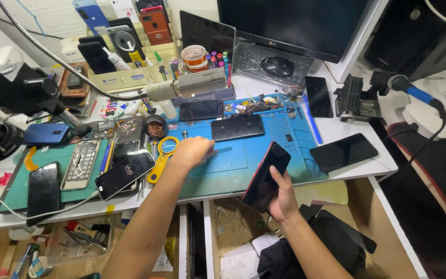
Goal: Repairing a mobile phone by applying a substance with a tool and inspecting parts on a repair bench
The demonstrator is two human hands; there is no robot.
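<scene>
black phone — glossy, red-edged, tilted

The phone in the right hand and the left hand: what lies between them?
In the head view, only bare blue mat lies between the left hand and the phone held by the right hand.

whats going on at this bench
A person sits at a crowded phone repair bench. Their right hand holds a dark phone tilted over the near edge of the blue work mat. Their left hand reaches onto the mat, beside yellow-handled scissors. More phones lie around, one further back on the mat.
</scene>
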